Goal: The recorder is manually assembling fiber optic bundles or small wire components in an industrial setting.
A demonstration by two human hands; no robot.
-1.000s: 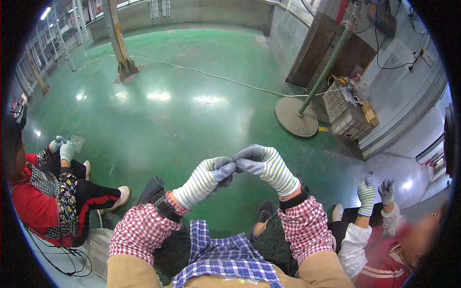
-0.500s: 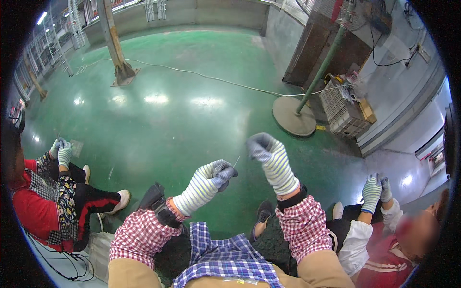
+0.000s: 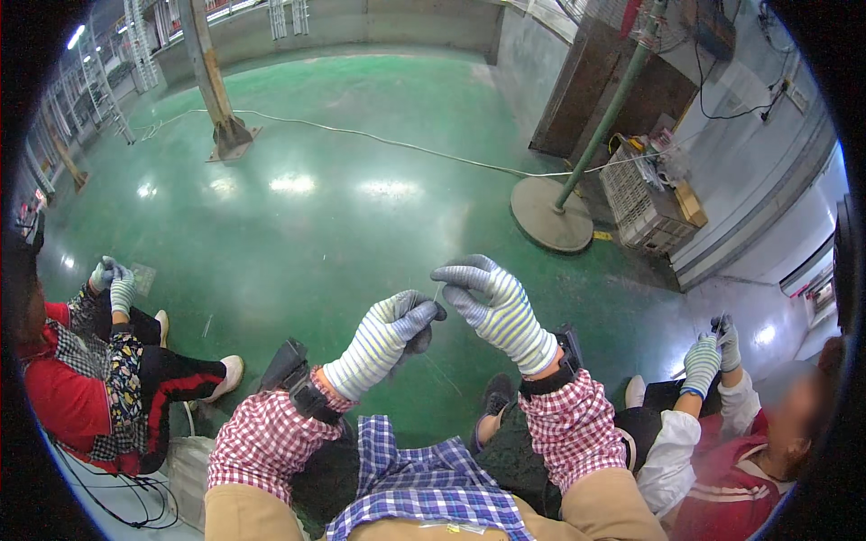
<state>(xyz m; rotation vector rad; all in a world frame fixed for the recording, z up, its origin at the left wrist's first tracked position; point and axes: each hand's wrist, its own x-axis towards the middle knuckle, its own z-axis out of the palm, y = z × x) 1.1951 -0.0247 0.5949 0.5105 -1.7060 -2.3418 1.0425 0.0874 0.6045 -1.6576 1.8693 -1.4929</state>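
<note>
My left hand [image 3: 388, 332], in a striped glove with grey coated fingers, is closed in a pinch. From its fingertips a thin, pale, wire-like piece [image 3: 438, 291] sticks up; its exact kind is too small to tell. Close to that tip, my right hand [image 3: 492, 305], gloved alike, has its forefinger and thumb apart, one on either side of the piece. Whether they touch it cannot be made out. Below my left hand a faint, thin strand [image 3: 442, 373] hangs over the floor.
One gloved person [image 3: 86, 379] sits at the left, another [image 3: 722, 433] at the right. A blue checked cloth [image 3: 424, 487] covers my lap. Ahead stand a rusty post [image 3: 212, 81], a green pole on a round base [image 3: 552, 216] and a grey crate [image 3: 645, 203]. A white cable [image 3: 388, 144] crosses the floor.
My right hand has come down and left toward my left fingertips, its fingers now stretched toward the thin piece. My left hand has shifted slightly. The person at right has raised their hands slightly.
</note>
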